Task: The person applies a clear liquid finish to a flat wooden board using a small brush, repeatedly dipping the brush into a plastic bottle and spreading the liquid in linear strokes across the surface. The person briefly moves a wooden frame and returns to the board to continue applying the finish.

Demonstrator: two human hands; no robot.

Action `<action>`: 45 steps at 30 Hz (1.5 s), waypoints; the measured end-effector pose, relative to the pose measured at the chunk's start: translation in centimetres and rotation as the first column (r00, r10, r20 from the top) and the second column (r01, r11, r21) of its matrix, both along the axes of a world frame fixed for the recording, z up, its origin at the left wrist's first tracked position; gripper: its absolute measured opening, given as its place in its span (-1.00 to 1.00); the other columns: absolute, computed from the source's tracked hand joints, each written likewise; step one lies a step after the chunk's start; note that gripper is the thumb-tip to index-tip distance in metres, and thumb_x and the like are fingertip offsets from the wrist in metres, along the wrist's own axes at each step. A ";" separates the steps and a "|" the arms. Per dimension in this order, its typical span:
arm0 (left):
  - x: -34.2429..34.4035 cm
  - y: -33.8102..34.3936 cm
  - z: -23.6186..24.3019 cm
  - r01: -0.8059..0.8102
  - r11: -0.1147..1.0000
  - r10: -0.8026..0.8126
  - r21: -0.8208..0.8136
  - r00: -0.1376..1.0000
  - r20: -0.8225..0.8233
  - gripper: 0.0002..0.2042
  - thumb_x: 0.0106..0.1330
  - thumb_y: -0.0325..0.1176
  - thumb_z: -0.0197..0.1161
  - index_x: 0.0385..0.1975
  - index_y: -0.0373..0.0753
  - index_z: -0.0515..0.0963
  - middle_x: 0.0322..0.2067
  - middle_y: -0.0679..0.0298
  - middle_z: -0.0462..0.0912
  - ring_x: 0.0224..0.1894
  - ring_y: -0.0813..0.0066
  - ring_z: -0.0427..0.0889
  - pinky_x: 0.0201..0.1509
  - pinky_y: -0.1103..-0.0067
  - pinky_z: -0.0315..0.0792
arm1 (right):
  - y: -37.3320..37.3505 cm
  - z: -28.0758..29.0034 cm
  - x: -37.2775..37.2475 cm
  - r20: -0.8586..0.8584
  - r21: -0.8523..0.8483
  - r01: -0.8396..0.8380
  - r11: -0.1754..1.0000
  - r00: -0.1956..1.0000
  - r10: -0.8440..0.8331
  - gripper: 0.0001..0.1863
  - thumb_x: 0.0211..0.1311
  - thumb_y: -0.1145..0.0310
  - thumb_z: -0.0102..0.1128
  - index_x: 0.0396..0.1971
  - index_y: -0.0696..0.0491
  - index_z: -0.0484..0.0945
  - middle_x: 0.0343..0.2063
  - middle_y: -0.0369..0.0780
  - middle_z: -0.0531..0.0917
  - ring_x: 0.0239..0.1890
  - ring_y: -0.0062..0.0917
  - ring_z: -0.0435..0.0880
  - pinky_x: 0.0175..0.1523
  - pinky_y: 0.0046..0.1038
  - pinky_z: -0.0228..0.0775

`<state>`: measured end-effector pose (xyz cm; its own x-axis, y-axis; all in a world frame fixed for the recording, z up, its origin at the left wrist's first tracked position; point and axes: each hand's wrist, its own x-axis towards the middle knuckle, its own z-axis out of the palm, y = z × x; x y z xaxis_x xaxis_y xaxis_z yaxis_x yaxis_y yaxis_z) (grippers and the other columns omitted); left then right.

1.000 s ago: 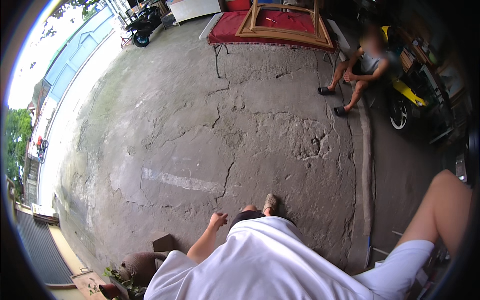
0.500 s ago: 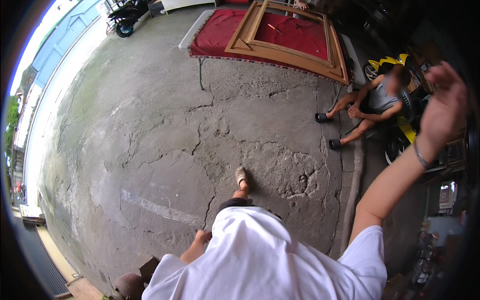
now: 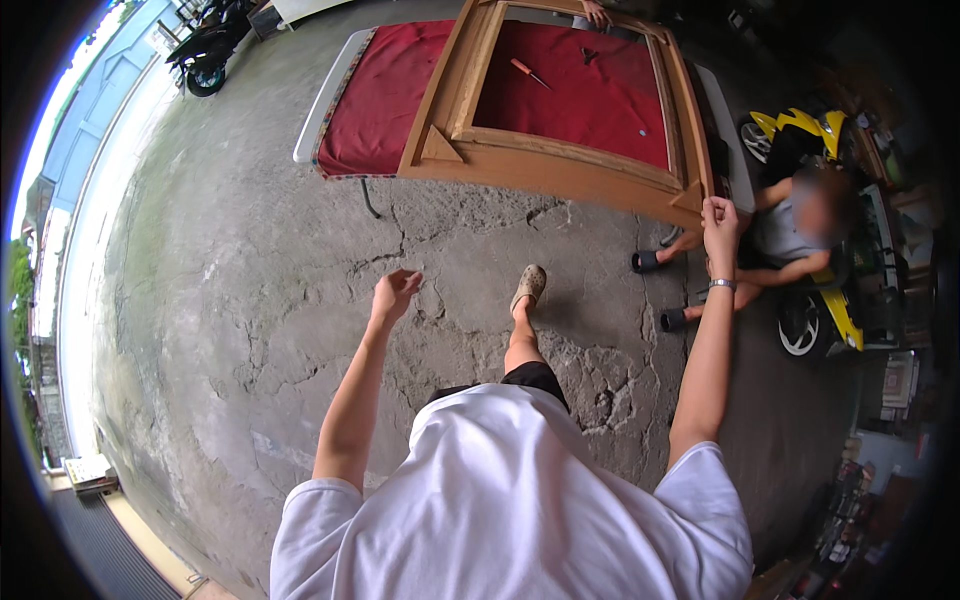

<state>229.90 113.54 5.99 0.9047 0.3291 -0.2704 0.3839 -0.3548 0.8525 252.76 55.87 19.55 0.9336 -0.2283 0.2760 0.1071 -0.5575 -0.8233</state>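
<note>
Open-air carpentry yard beside a street.
Cracked concrete ground point(image 3: 300, 260); wooden frame point(image 3: 560, 160) on a red-covered table point(image 3: 385, 100) with a screwdriver point(image 3: 528, 72); parked yellow motorbike point(image 3: 815, 300); scooter point(image 3: 205, 50); blue building wall point(image 3: 100, 100) beyond.

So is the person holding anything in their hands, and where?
The right hand touches the wooden frame at its near right corner; a firm grip cannot be told. The left hand is empty.

We stretched both arms forward. Our left hand point(image 3: 394, 293) hung in the air, fingers loosely curled and holding nothing. Our right hand point(image 3: 719, 222), a band on its wrist, was raised higher with the fingers curled inward.
</note>
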 end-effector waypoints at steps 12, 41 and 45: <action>36.5 -16.9 4.0 0.347 0.832 -0.445 0.433 0.883 0.147 -0.62 0.20 -0.20 0.31 -0.01 -0.20 0.57 0.02 0.15 0.56 0.17 0.16 0.45 0.26 0.33 0.33 | -1.8 -18.3 27.8 -0.354 -0.748 -0.039 0.663 0.868 -0.348 -0.11 0.09 -0.21 0.26 0.26 0.10 0.26 0.30 0.07 0.26 0.23 -0.04 0.40 0.22 -0.05 0.35; 42.1 -14.9 8.3 0.416 0.648 -0.640 0.638 0.751 0.161 -0.52 -0.27 -0.16 0.43 -0.29 -0.16 0.46 -0.30 0.24 0.47 -0.16 0.27 0.50 -0.06 0.42 0.36 | 2.4 7.2 28.6 -0.217 0.761 -0.108 0.640 0.887 0.408 -0.68 0.49 0.20 -0.08 0.03 0.11 0.40 -0.27 -0.19 0.59 -0.44 -0.61 0.52 -0.28 -0.62 0.37; 38.9 -12.2 9.8 0.400 0.700 -0.624 0.591 0.745 0.235 -0.51 -0.33 -0.21 0.42 -0.30 -0.17 0.46 -0.33 0.23 0.45 -0.17 0.27 0.49 -0.08 0.42 0.35 | 7.6 14.5 24.7 -0.139 0.699 -0.204 0.685 0.901 0.410 -0.70 0.47 0.22 -0.08 0.01 0.11 0.39 -0.31 -0.21 0.55 -0.46 -0.66 0.47 -0.32 -0.63 0.32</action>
<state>268.79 101.33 15.77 0.9500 -0.2409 0.1985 -0.3111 -0.7834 0.5380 277.43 63.43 34.01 0.9936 0.0603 -0.0953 -0.1038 0.1572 -0.9821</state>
